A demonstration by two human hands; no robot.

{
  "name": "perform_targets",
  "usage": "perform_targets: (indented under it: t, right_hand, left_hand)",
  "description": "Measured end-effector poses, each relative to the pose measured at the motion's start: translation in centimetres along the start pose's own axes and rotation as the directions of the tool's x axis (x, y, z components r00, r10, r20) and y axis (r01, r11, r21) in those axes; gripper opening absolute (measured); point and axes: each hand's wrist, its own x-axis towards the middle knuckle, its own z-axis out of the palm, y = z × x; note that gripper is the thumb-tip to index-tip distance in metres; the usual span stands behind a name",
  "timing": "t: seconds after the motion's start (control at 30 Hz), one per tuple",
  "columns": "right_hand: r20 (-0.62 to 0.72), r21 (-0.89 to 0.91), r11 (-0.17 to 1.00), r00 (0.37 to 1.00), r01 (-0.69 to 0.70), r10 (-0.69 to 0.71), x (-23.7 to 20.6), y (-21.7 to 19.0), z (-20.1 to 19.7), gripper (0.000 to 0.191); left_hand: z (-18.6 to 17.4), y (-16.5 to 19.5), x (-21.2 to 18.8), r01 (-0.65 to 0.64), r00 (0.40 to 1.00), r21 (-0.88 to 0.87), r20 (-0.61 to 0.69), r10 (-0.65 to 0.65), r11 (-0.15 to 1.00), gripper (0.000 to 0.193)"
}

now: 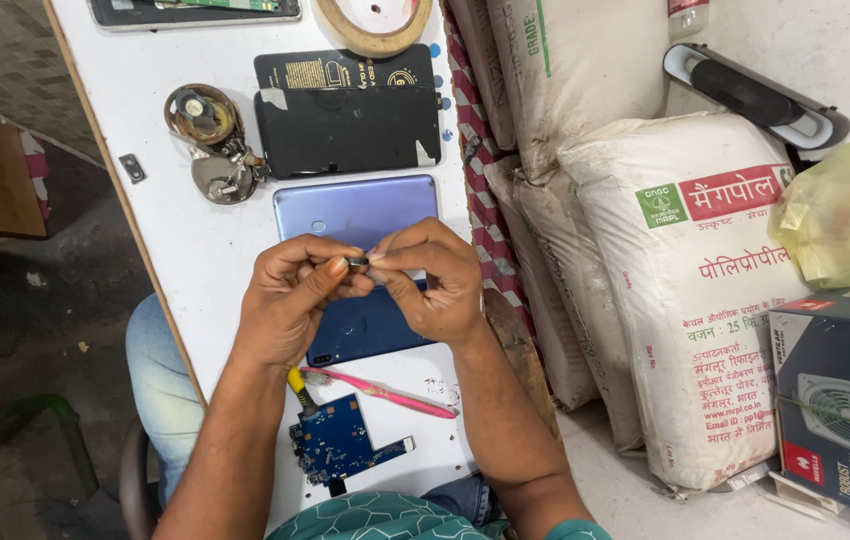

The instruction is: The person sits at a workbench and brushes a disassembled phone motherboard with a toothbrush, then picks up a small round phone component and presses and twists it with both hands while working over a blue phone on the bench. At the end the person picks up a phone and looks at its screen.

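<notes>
1. Part [357, 261], small and grey-metallic, sits pinched between both hands just above the blue phone [370, 325]; it is too small to say exactly what it is.
2. Far left on the white table [190, 260], a small dark chip [132, 167] lies alone near the edge.
3. Next along, a round metal holder [211, 140] rests beside a black phone back [347, 128], and a tape roll [375, 20] sits at the top.
4. Now the left hand [290, 300]: fingers curled in, thumb and forefinger closed on the part from the left.
5. Below it lie a pink toothbrush [385, 392] and a blue circuit board [337, 445], near the table's front edge.
6. The right hand [430, 280] meets it, fingertips closed on the same part from the right, so both grips touch.
7. My read: the part looks light, stiff and slippery, easy to drop or lose, so it is best taken by its edges with fingertips only.
8. Right of the table, white sacks [685, 300] are stacked, with a yellow bag [840, 210] and a boxed fan [840, 400] at the far right.
</notes>
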Motion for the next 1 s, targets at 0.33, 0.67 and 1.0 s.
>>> perform_targets:
  t: [0.33, 0.67, 1.0]
  right_hand:
    - [-0.116, 0.089, 0.991, 0.988, -0.096, 0.106, -0.6, 0.1, 0.6, 0.011]
    - [-0.148, -0.072, 0.986, 0.979, -0.153, 0.141, -0.6, -0.1, 1.1, 0.013]
    - [-0.114, -0.104, 0.985, 0.986, -0.137, 0.125, -0.6, -0.2, 0.9, 0.012]
  left_hand:
    - [0.4, 0.2, 0.1, 0.000, 0.998, -0.003, -0.065, 0.000, 1.000, 0.012]
    - [0.8, -0.2, 0.1, -0.025, 0.999, 0.107, -0.045, 0.030, 0.994, 0.014]
    - [0.8, -0.4, -0.1, -0.071, 0.995, 0.026, -0.063, 0.073, 0.997, 0.011]
